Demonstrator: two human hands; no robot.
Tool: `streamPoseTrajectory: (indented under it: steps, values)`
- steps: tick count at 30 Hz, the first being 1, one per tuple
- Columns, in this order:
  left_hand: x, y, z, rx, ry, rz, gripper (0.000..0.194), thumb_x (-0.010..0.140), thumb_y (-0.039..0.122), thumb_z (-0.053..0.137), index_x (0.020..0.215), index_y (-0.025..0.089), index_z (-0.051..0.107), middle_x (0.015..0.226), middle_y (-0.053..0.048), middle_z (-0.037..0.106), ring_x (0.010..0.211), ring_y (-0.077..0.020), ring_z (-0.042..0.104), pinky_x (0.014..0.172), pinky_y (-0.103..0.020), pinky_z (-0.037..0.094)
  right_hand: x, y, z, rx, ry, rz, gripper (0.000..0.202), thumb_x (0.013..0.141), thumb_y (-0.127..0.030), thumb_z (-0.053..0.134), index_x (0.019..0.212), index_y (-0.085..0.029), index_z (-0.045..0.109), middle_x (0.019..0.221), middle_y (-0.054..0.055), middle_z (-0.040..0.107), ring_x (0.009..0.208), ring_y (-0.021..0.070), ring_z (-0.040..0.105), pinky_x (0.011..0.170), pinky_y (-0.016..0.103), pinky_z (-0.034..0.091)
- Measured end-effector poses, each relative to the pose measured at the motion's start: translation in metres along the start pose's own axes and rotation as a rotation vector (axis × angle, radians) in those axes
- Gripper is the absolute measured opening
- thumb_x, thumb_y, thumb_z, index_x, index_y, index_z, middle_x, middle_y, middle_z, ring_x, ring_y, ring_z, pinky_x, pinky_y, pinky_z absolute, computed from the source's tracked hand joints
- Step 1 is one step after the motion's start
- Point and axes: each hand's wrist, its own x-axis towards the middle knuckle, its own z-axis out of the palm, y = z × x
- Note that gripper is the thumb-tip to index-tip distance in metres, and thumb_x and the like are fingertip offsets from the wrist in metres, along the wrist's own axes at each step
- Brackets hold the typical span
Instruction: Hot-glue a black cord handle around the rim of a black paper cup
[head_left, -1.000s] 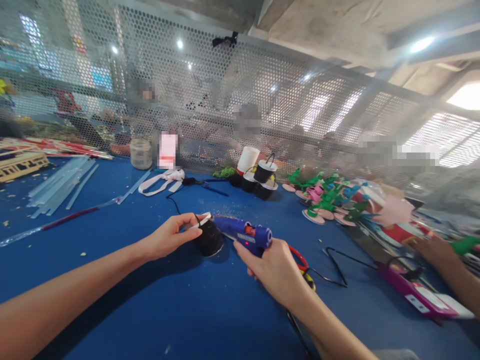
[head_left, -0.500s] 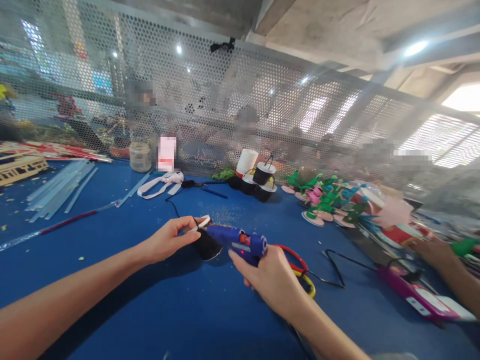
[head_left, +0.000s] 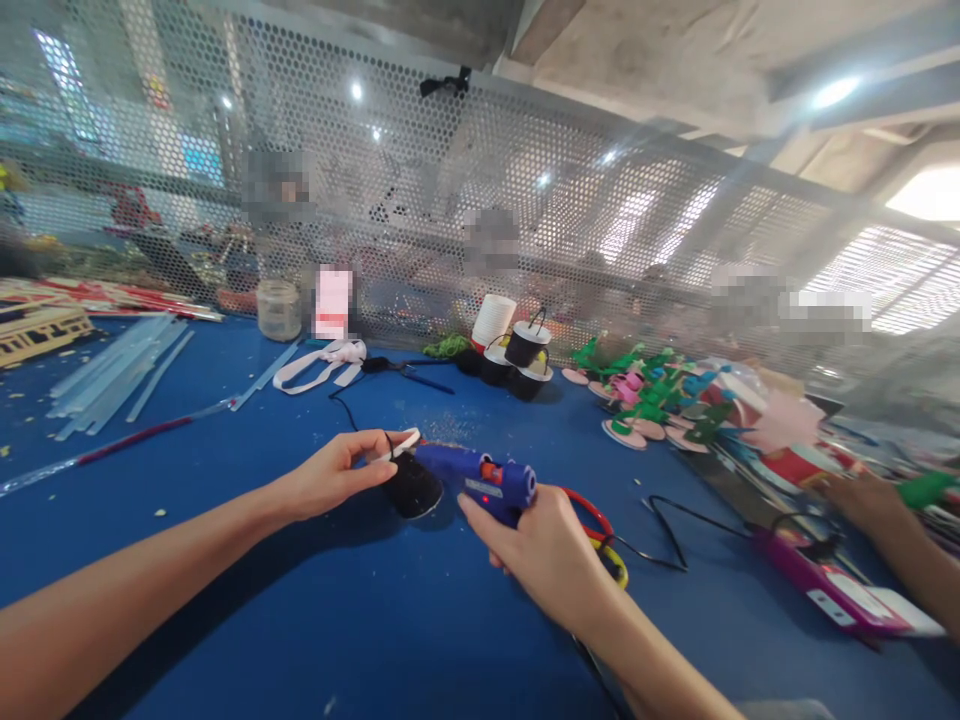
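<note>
Near the middle of the blue table, my left hand [head_left: 349,470] pinches the white rim of a small black cup [head_left: 414,487], which is tilted on its side. A dark cord loops at that rim by my fingertips. My right hand [head_left: 551,545] is wrapped round the handle of a blue glue gun [head_left: 480,478] with a small red light lit. The gun points left, its nozzle end close to the cup's rim; whether it touches cannot be made out.
Glue sticks [head_left: 120,375], a glass jar [head_left: 278,309] and white ribbon [head_left: 319,367] lie left. Black-and-white cups [head_left: 527,345] stand at the back. Green and pink craft pieces [head_left: 645,400], a purple power strip [head_left: 832,583] and another person's hand [head_left: 870,510] are right. Red-handled tool [head_left: 589,512] lies beside my right hand.
</note>
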Motion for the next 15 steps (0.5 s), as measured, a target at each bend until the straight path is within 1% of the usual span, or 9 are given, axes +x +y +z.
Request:
streamPoseTrajectory:
  steps: [4,7,10,15]
  values:
    - [0.0001,-0.0002,-0.0002,-0.002,-0.007,-0.002,0.026,0.074,0.032,0.053,0.060,0.016,0.039,0.120,-0.009,0.052,0.115,-0.0231,0.042,0.092,-0.036,0.031,-0.0012,0.0015,0.0012,0.003,0.015,-0.023,0.022,0.067,-0.037,0.054,0.056,-0.017,0.053,0.035,-0.003,0.049,0.032,0.0119,0.048,0.032,0.020,0.035]
    - [-0.0002,0.0006,0.0002,-0.002,-0.005,0.001,0.025,0.074,0.031,0.053,0.059,0.016,0.039,0.119,-0.009,0.053,0.116,-0.0232,0.041,0.091,-0.034,0.032,-0.0022,0.0005,0.0005,0.028,0.002,0.023,0.024,0.068,-0.037,0.053,0.055,-0.018,0.050,0.035,-0.004,0.048,0.030,0.0112,0.047,0.031,0.020,0.035]
    - [-0.0008,0.0015,0.0008,0.016,-0.006,0.001,0.026,0.075,0.030,0.053,0.058,0.016,0.038,0.120,-0.009,0.052,0.115,-0.0229,0.042,0.091,-0.035,0.032,-0.0040,-0.0037,-0.0005,0.006,-0.026,0.042,0.023,0.068,-0.037,0.053,0.055,-0.018,0.050,0.033,-0.005,0.045,0.028,0.0105,0.044,0.030,0.020,0.035]
    - [-0.0011,0.0008,0.0010,0.017,-0.010,0.022,0.024,0.075,0.030,0.052,0.060,0.016,0.039,0.120,-0.010,0.052,0.118,-0.0232,0.039,0.093,-0.037,0.030,-0.0047,-0.0071,-0.0027,-0.007,0.004,0.082,0.027,0.068,-0.038,0.052,0.051,-0.018,0.046,0.033,-0.004,0.045,0.029,0.0106,0.045,0.031,0.020,0.035]
